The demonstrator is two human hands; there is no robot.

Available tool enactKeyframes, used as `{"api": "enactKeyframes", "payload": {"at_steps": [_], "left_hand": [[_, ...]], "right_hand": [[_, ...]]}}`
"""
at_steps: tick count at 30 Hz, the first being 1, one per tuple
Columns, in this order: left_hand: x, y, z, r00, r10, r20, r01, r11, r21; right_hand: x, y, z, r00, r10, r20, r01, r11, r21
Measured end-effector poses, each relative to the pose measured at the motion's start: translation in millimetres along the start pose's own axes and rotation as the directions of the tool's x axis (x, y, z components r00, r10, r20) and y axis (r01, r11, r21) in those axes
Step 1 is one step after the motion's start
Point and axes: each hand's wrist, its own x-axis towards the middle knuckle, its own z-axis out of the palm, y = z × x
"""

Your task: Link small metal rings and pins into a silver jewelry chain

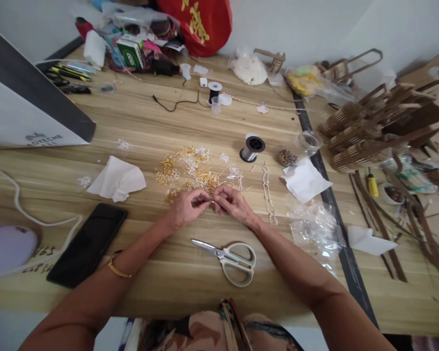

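My left hand (pixel 190 206) and my right hand (pixel 232 204) meet fingertip to fingertip over the wooden table. Both are closed in a pinch. A tiny shiny piece shows between and under the fingers, too small to name. Just beyond them spreads a pile of gold and silver jewelry findings (pixel 208 181), small rings and beads among them. Thin silver pins (pixel 235 176) lie by the pile's right side. Nearer my body rest scissors (pixel 237 263) with pale handles, blades pointing left. A beaded chain (pixel 267 192) is laid out to the right of my right hand.
A wire spool (pixel 252 148) and a jar of beads on its side (pixel 289 157) stand beyond. Crumpled paper (pixel 117 179) and a black phone (pixel 87 244) lie left. Plastic bags (pixel 314 226) are at right, near small woven baskets (pixel 351 131). A large box (pixel 32 107) juts in from the left.
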Motion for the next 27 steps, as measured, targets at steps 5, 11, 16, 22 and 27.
{"api": "enactKeyframes", "payload": {"at_steps": [5, 11, 16, 22, 27], "left_hand": [[0.5, 0.5, -0.9, 0.999, -0.024, -0.021, 0.025, 0.998, 0.051], [0.3, 1.5, -4.3, 0.999, -0.047, 0.027, 0.047, 0.999, 0.001], [1.6, 4.1, -7.6, 0.999, -0.032, 0.008, 0.032, 0.999, -0.006], [2.2, 7.8, -8.5, 1.000, -0.011, -0.007, 0.012, 0.999, 0.048], [1.7, 9.8, -9.7, 1.000, 0.000, 0.025, -0.003, 0.992, 0.127]], "right_hand": [[0.4, -0.9, 0.1, 1.000, -0.001, -0.002, 0.001, 1.000, -0.012], [0.5, -1.8, -0.1, 1.000, 0.008, -0.013, -0.008, 1.000, -0.011], [0.4, -2.8, -0.2, 1.000, -0.002, -0.018, 0.002, 1.000, -0.009], [-0.4, -1.5, 0.0, 1.000, -0.003, -0.018, 0.002, 0.999, -0.046], [-1.4, -0.5, -1.5, 0.999, -0.025, 0.025, 0.028, 0.994, -0.109]]}}
